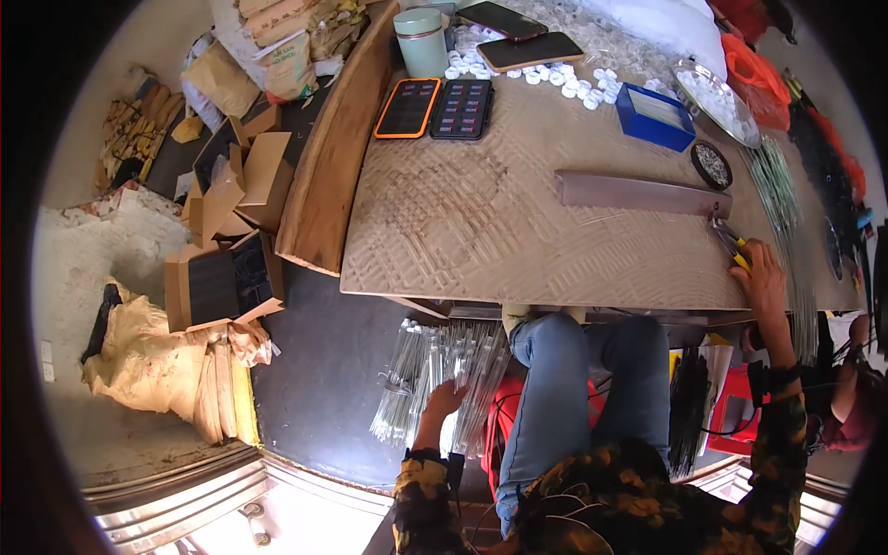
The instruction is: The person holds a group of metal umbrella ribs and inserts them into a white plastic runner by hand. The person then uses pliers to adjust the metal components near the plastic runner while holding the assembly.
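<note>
At the table's right side, my right hand (764,279) has its fingers on the yellow handles of a pair of pliers (731,242), whose jaws point away from me, next to a brown metal bar (638,192). Below the table edge, to the left of my legs, my left hand (447,399) reaches to bundles of thin, clear, tube-like sticks (416,365). It touches or hovers just over them; its fingers are too small and hidden to read.
On the table (462,240) are a blue box (653,118), a small dark dish (711,165), a steel tray (714,100), two phones (532,52), an open black-and-orange case (407,108), a green canister (421,43) and white caps (592,92). Cardboard boxes (268,176) stand left.
</note>
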Action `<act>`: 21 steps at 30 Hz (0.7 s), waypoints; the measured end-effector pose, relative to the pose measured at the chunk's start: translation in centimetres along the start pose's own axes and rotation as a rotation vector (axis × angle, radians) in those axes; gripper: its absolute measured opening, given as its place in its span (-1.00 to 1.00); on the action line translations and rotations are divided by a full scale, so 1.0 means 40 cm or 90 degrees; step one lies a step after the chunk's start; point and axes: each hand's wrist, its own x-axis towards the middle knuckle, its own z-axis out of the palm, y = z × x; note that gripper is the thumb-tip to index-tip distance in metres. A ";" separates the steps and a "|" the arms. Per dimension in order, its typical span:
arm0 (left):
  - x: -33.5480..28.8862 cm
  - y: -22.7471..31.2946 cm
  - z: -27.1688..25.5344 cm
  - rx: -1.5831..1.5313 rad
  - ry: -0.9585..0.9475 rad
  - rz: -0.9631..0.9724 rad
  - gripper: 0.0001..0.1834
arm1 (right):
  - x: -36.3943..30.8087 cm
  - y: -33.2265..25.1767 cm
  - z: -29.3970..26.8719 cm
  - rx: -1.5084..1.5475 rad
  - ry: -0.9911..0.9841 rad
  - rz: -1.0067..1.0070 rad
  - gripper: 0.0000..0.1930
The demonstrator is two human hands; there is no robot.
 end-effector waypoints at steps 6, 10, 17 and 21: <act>0.120 -0.026 0.076 0.006 0.022 -0.027 -0.21 | 0.000 -0.004 0.004 -0.007 -0.013 0.020 -0.60; 0.127 -0.019 0.039 -0.071 0.092 0.064 -0.43 | -0.001 -0.004 0.003 -0.030 -0.005 0.005 -0.60; -0.088 0.153 -0.134 -0.248 0.201 0.249 -0.63 | -0.006 0.017 0.017 -0.029 0.082 0.040 -0.70; -0.165 0.146 -0.157 -0.331 0.174 0.340 -0.64 | -0.004 0.043 0.043 0.124 0.188 0.051 -0.75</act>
